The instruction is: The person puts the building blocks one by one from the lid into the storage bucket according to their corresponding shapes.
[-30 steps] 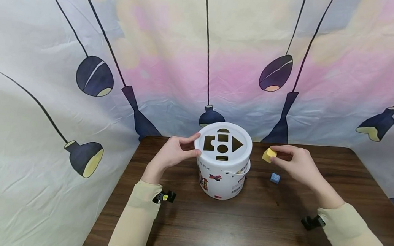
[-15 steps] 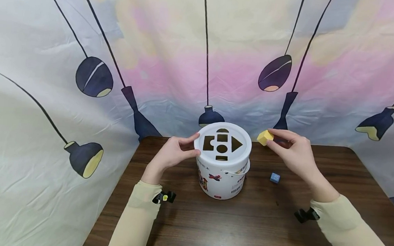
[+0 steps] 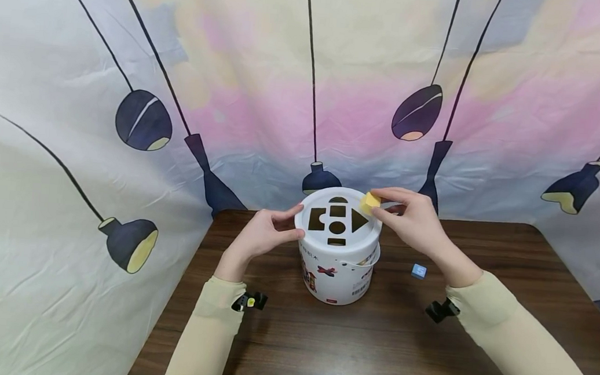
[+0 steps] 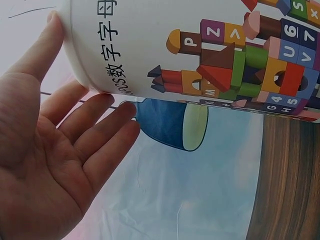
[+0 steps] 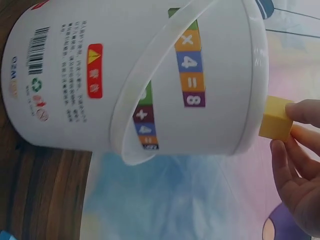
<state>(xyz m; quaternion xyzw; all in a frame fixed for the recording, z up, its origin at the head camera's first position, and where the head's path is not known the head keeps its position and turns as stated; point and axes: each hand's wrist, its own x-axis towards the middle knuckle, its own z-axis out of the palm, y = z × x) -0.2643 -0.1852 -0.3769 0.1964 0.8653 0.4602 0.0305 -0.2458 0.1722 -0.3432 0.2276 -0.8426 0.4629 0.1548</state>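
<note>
A white bucket (image 3: pixel 333 274) stands upright on the table, its white lid (image 3: pixel 319 241) pierced by several shaped holes, among them a triangle, a circle and a square. My left hand (image 3: pixel 260 237) touches the lid's left rim with thumb and fingers; in the left wrist view its other fingers (image 4: pixel 107 137) stretch out relaxed beside the bucket wall. Between thumb and fingertips my right hand (image 3: pixel 415 221) pinches a yellow block (image 3: pixel 369 203) with flat faces, over the lid's right back edge. A small blue block (image 3: pixel 419 271) lies on the table right of the bucket.
The dark wooden table (image 3: pixel 340 353) ends close behind the bucket, against a hanging cloth (image 3: pixel 267 63) printed with lamps. A white carrying handle (image 5: pixel 145 75) hangs down the bucket's right side.
My right hand has raised the yellow block from near the blue one and brought it left, over the lid's edge. The left hand and the bucket stay put.
</note>
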